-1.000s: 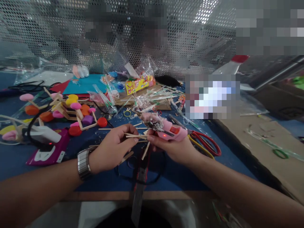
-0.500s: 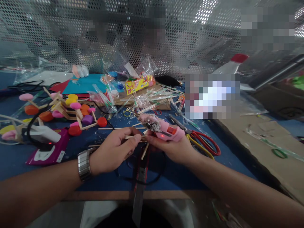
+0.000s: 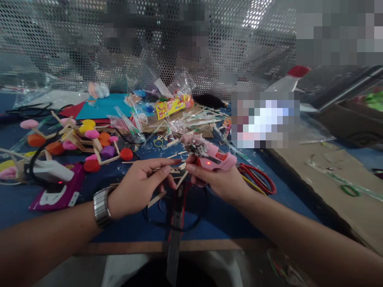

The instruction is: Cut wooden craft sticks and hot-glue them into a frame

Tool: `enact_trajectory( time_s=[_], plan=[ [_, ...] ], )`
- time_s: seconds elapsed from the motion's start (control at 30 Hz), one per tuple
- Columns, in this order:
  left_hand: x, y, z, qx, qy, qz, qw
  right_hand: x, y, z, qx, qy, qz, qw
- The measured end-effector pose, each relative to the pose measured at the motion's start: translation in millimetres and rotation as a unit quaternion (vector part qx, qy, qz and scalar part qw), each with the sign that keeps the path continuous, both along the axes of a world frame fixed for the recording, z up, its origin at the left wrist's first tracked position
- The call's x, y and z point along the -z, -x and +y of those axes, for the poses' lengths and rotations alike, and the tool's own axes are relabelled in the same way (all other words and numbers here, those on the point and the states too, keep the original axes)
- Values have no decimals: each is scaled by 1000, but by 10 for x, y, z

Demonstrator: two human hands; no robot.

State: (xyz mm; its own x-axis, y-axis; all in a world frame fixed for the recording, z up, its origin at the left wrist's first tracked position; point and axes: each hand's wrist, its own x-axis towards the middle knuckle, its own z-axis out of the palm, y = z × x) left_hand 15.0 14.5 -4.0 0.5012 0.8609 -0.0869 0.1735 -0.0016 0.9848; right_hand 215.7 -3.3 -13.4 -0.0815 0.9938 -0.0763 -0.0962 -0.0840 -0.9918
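Observation:
My right hand [image 3: 220, 181] is wrapped round a pink glue gun [image 3: 223, 161] with a lit red light. Matted grey fluff and glue cover its front. A thin wooden stick [image 3: 182, 180] slants down by my right fingertips. My left hand [image 3: 140, 183], with a metal watch at the wrist, has its thumb and fingers round small wooden sticks [image 3: 177, 170]; my fingers partly hide where they are gripped. Another stick [image 3: 157, 199] shows below that hand. Beneath both hands lies a red-edged utility knife [image 3: 177, 219], its blade extending past the table's front edge.
At left stands a stick structure with coloured clay pieces [image 3: 126, 154], beside a purple power strip [image 3: 76, 181] with a white plug. Red-handled scissors [image 3: 263, 179] lie at right. A yellow box [image 3: 173, 107], plastic wrappers and loose sticks lie behind. Cardboard [image 3: 323, 179] covers the right side.
My left index finger has straightened and its fingers have spread somewhat. The glue gun has shifted slightly right. A stick now shows below my left hand. The view has moved a little.

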Motion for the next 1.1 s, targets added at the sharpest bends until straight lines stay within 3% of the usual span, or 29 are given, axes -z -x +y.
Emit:
enact_trajectory(
  time_s=[0.53,0.73,1.1],
  plan=[
    [-13,6,-4,-5,-37,25,999,80,-96,-27,-48,-25,21,998],
    [-11,16,-40,63,-120,61,989,108,-104,-44,-73,-44,41,995],
    [4,22,-41,57,-119,69,989,25,-26,-31,-2,11,36,999]
  ],
)
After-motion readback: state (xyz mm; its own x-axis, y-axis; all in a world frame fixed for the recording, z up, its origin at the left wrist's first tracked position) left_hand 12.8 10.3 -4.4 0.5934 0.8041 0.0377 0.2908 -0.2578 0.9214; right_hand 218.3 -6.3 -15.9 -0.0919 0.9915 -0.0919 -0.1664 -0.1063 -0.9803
